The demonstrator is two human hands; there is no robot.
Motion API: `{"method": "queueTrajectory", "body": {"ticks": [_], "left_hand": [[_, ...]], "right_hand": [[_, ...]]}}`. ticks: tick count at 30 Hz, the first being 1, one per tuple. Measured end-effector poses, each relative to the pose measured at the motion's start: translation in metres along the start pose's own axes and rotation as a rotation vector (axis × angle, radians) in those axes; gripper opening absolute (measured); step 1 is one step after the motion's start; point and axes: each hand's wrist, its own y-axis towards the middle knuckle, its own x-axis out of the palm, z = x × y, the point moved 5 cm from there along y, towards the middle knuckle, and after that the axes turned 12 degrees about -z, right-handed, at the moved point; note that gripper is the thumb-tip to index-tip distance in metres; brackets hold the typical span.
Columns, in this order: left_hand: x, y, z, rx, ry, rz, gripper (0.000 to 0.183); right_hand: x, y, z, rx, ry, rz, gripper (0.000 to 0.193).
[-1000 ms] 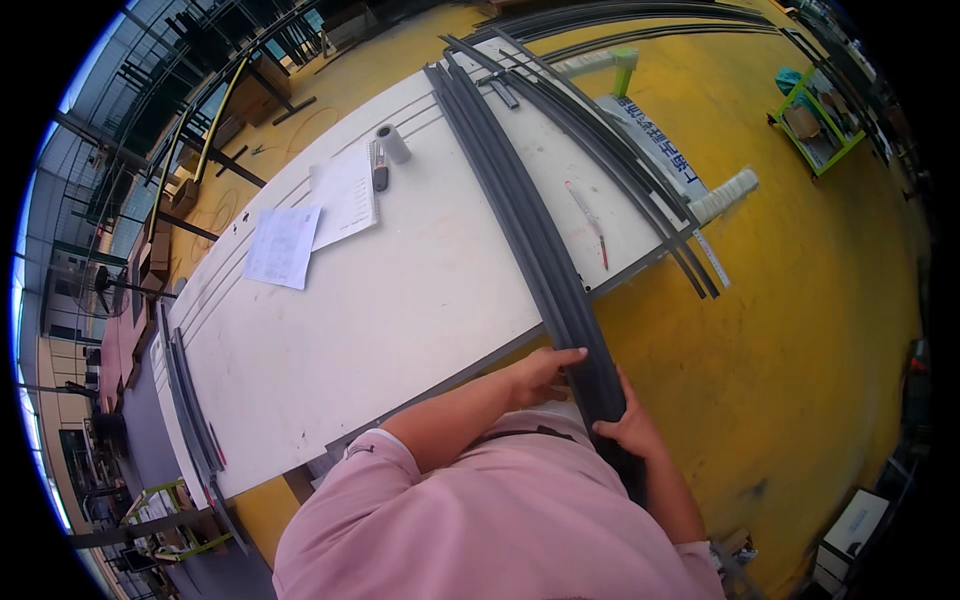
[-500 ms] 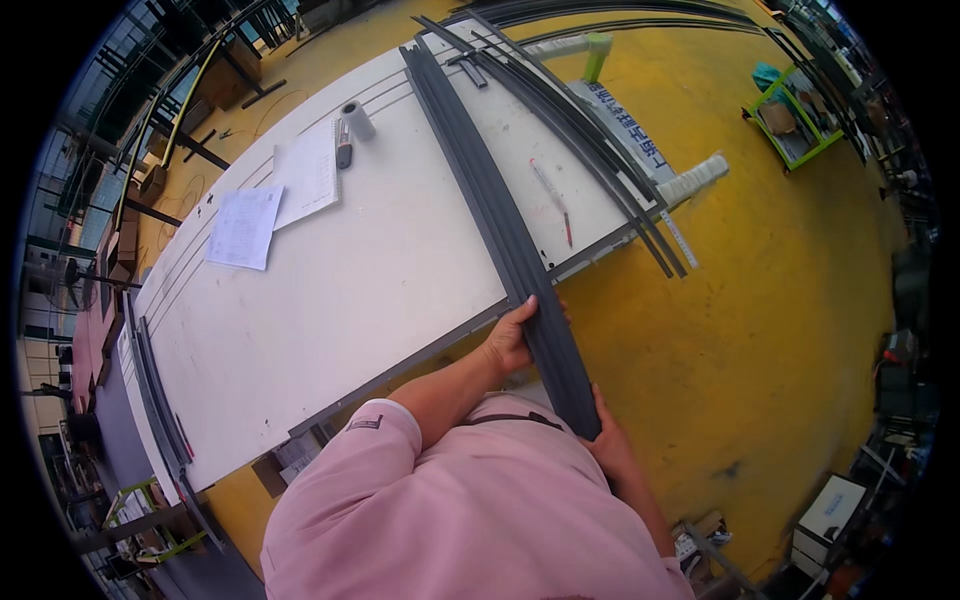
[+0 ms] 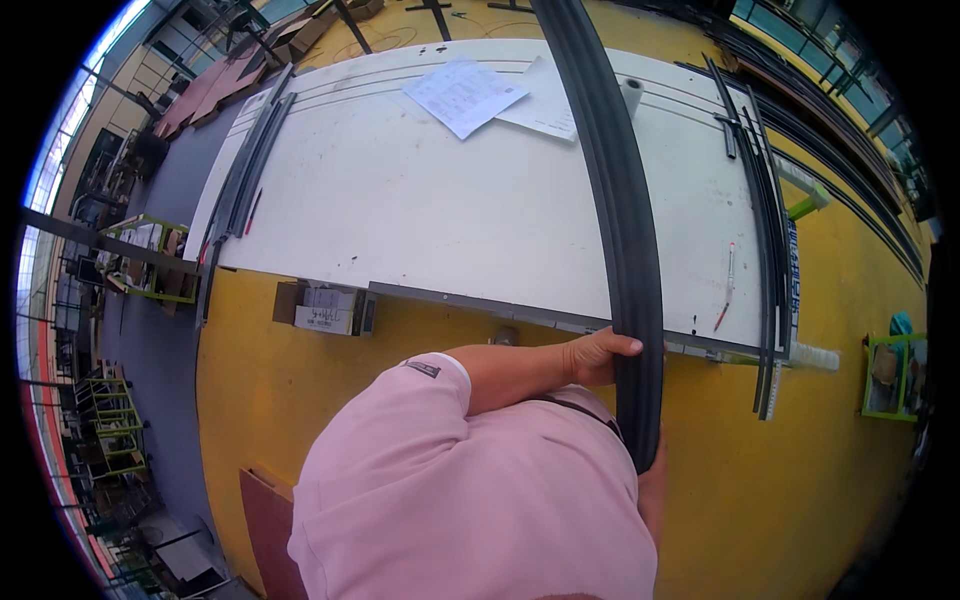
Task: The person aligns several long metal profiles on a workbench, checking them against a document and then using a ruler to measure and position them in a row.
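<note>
A long dark grey profile (image 3: 625, 200) with lengthwise grooves runs from my waist up across the white table and out past its far edge. My left hand (image 3: 597, 357) is closed on its near part, thumb on top, just off the table's front edge. Low at the profile's near end is my right hand (image 3: 654, 478), also holding it. Most of that hand is hidden behind the profile and my pink sleeve. Printed sheets (image 3: 463, 95) lie on the table left of the profile, and a small roll (image 3: 631, 92) stands close to its right side.
The white table (image 3: 450, 210) carries more dark profiles (image 3: 765, 220) along its right end and others (image 3: 255, 165) along its left end. A red-tipped pen (image 3: 728, 285) lies near the right ones. Below the front edge sits a carton (image 3: 328, 308); a green-framed cart (image 3: 893, 375) stands far right.
My body and view have turned left. The profile has swung with me and now crosses the table further left, covering part of the papers. Both hands keep their hold.
</note>
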Motion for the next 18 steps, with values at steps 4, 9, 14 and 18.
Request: {"method": "queueTrajectory", "body": {"ticks": [4, 9, 14, 18], "left_hand": [[-0.003, -0.062, 0.021, 0.226, 0.003, 0.066, 0.054], [-0.018, -0.124, 0.038, 0.415, -0.111, 0.157, 0.055], [-0.032, -0.133, 0.065, 0.516, -0.145, 0.21, 0.065], [-0.039, -0.16, 0.068, 0.528, -0.112, 0.324, 0.079]], "right_hand": [[-0.013, 0.033, -0.049, -0.053, -0.265, -0.196, 0.097], [-0.015, 0.087, -0.145, -0.187, -0.664, -0.414, 0.08], [-0.021, 0.128, -0.225, -0.256, -0.821, -0.529, 0.073], [-0.012, 0.164, -0.262, -0.28, -1.008, -0.7, 0.07]]}}
